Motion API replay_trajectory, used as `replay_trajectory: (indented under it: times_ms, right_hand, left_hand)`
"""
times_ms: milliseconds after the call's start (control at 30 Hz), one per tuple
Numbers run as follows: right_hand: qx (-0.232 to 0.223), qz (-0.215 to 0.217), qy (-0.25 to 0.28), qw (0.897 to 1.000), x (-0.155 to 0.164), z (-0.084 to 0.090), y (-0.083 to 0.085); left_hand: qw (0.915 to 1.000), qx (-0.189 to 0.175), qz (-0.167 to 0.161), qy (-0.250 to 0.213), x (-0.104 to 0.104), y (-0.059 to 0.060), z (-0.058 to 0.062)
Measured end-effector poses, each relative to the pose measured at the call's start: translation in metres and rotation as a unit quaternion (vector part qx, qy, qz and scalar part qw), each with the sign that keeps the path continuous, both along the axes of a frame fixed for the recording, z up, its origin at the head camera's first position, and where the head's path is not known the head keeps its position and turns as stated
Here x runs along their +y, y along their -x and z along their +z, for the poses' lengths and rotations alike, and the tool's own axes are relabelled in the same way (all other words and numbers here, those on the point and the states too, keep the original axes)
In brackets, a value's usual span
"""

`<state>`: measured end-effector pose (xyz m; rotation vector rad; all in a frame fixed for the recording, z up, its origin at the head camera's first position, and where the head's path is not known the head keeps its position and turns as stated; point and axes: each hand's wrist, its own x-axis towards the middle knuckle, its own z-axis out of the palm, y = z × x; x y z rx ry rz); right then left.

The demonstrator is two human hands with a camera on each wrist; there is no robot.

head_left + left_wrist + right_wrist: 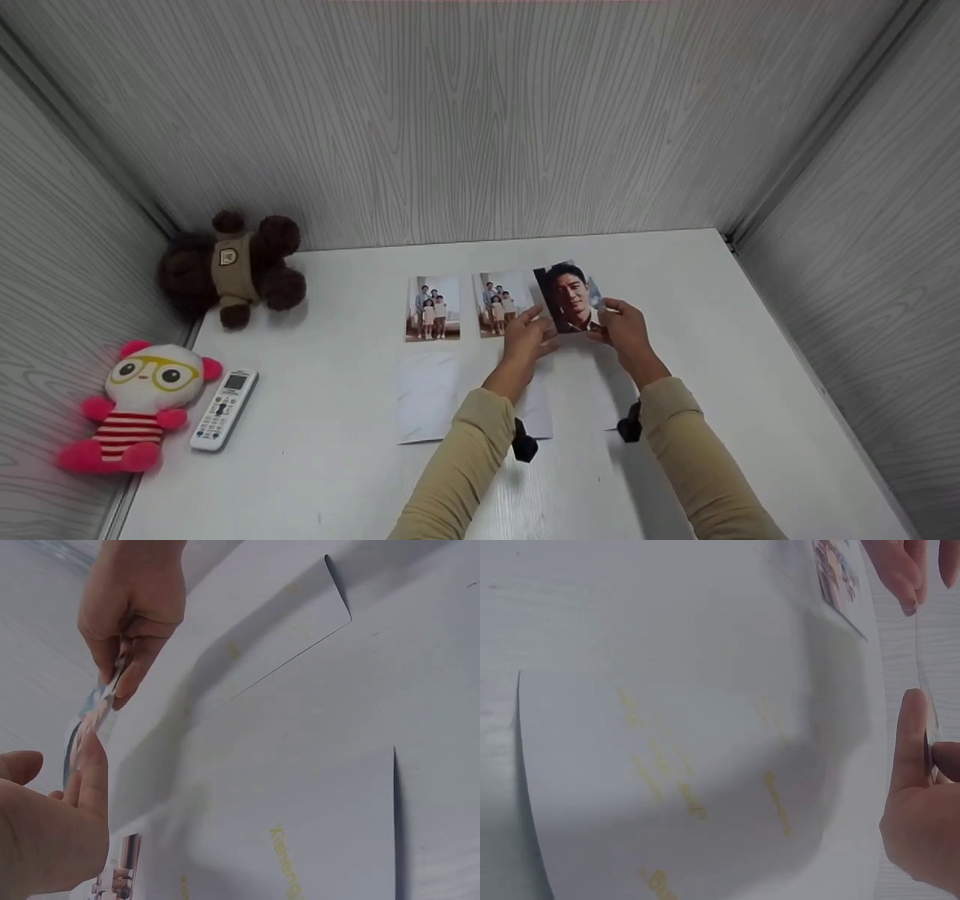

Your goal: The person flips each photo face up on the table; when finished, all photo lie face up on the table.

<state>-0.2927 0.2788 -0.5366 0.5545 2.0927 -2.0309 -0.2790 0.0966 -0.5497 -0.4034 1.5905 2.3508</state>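
Both hands hold a portrait photo [571,298] just above the white table [750,360], tilted up toward the head camera. My left hand [536,328] pinches its lower left edge and my right hand [611,322] pinches its lower right corner. From the left wrist, the right hand [124,671] nips the photo [91,718] between thumb and fingers, while the left hand [67,787] touches its lower edge. Two family photos [433,307] [501,302] lie face up beside it. Blank face-down prints [427,397] [300,840] [667,787] lie nearer me.
A brown teddy bear [232,270] sits in the far left corner. A pink and white plush [142,405] and a white remote [223,409] lie along the left edge. Grey wood-grain walls close the table on three sides.
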Motion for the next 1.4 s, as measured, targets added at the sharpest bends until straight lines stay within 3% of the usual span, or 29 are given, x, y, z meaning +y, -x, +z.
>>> replay_trajectory:
  times_ms: [233,633,867,1167,1400]
  right_hand:
    - [-0.004,-0.018,-0.017,1.000,0.010,-0.019,0.004]
    - [-0.002,-0.007,-0.059,0.998,0.017,-0.021,0.003]
    - [0.009,-0.010,-0.081,0.997,0.017,-0.023,0.005]
    - [-0.004,-0.011,-0.130,0.991,0.012,-0.029,0.009]
    - [-0.002,-0.028,-0.084,0.996,0.011,-0.026,0.011]
  left_hand:
    - [0.9990,-0.003,-0.045,0.001,0.010,-0.003,-0.007]
    - [0.9970,-0.003,-0.076,0.012,0.027,-0.002,-0.011]
    - [0.9981,-0.004,-0.062,0.007,0.036,-0.001,-0.015]
    - [0.9973,-0.002,-0.071,0.020,0.040,-0.002,-0.019]
    - [0.9978,0.012,-0.064,-0.010,0.041,0.000,-0.019]
